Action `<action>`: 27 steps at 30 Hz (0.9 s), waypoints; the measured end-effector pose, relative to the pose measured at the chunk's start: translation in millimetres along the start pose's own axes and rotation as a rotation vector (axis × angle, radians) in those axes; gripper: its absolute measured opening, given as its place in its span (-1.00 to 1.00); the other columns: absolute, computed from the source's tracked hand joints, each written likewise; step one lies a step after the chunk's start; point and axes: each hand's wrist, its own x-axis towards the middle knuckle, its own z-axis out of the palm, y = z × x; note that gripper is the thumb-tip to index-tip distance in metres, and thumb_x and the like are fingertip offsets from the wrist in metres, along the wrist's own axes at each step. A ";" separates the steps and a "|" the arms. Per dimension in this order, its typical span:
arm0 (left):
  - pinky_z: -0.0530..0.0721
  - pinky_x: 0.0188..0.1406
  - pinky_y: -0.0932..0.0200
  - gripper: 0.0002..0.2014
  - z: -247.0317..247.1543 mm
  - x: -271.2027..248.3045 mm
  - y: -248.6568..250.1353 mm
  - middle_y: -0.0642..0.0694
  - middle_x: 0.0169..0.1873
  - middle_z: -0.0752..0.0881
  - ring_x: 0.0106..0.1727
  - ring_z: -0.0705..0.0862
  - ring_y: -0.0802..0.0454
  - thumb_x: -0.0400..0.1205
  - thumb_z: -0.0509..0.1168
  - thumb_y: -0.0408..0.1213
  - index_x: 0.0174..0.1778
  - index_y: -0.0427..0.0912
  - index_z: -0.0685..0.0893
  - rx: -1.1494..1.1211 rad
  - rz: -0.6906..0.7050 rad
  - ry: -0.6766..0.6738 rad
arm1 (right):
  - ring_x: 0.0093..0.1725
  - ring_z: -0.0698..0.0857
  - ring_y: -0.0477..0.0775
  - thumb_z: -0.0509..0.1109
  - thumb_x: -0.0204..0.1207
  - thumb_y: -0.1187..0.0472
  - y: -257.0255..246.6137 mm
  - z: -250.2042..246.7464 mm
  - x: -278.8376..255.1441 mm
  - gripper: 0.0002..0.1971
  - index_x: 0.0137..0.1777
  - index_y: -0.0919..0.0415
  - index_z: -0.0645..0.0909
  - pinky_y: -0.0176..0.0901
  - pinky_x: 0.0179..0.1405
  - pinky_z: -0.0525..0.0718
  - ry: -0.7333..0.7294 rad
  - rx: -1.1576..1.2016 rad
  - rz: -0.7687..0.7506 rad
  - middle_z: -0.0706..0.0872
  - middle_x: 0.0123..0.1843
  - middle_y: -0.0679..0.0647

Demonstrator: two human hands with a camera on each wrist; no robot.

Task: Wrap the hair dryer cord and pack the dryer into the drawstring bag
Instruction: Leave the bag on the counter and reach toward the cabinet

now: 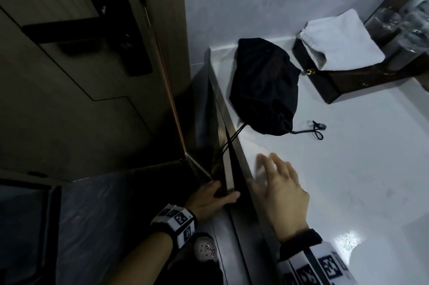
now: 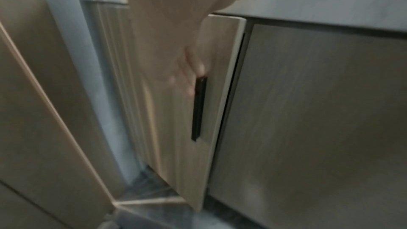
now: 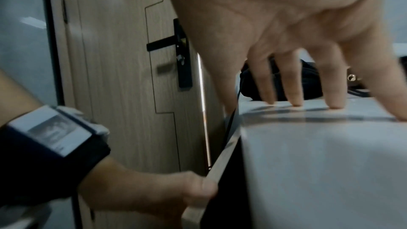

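Note:
The black drawstring bag [image 1: 264, 85] lies bulging and cinched on the white counter [image 1: 348, 157]. One drawstring [image 1: 313, 131] trails right on the counter and another [image 1: 229, 143] hangs over the left edge. No hair dryer shows. My right hand [image 1: 278, 182] is open, its spread fingertips [image 3: 296, 101] touching the counter short of the bag [image 3: 308, 83]. Below the counter my left hand [image 1: 214, 196] grips the cabinet door [image 2: 171, 111], which stands slightly ajar. Its fingers [image 2: 193, 76] curl at the top of the black handle [image 2: 199, 109], and the thumb [image 3: 204, 187] lies on the door's edge.
A dark wooden box [image 1: 325, 80] with a folded white towel [image 1: 343, 40] and glasses [image 1: 413, 27] stands at the back right. The room door with its black lever [image 1: 88, 36] is close on the left. A second cabinet door [image 2: 319, 111] is closed beside the ajar one.

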 end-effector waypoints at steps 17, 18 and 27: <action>0.43 0.44 0.05 -0.17 -105.8 -52.9 -39.5 0.06 0.53 0.36 0.50 0.39 0.02 0.44 0.48 -0.22 0.56 0.20 0.20 0.023 0.050 0.158 | -0.26 0.58 0.18 0.35 0.54 0.43 -28.7 -52.1 127.4 -0.56 0.21 0.23 0.14 0.03 -0.47 0.70 -0.066 1.622 0.729 0.39 -0.02 0.20; 0.44 0.43 0.04 -0.21 -114.4 -54.3 -43.2 0.02 0.53 0.37 0.50 0.40 -0.01 0.47 0.44 -0.30 0.57 0.14 0.22 0.044 0.059 0.179 | -0.22 0.60 0.21 0.32 0.56 0.44 -32.8 -50.9 127.7 -0.59 0.22 0.22 0.15 0.05 -0.52 0.69 -0.061 1.658 0.733 0.40 0.03 0.21; 0.39 0.47 -0.07 -0.41 -188.1 -43.8 -61.0 -0.25 0.50 0.43 0.48 0.45 -0.21 0.64 0.11 -0.53 0.60 -0.19 0.19 0.219 0.050 0.297 | 0.39 0.42 0.62 -0.09 0.52 0.67 -106.5 5.7 82.5 -0.43 0.37 0.17 0.41 0.10 -0.49 0.79 -0.305 2.227 0.635 0.45 0.39 0.44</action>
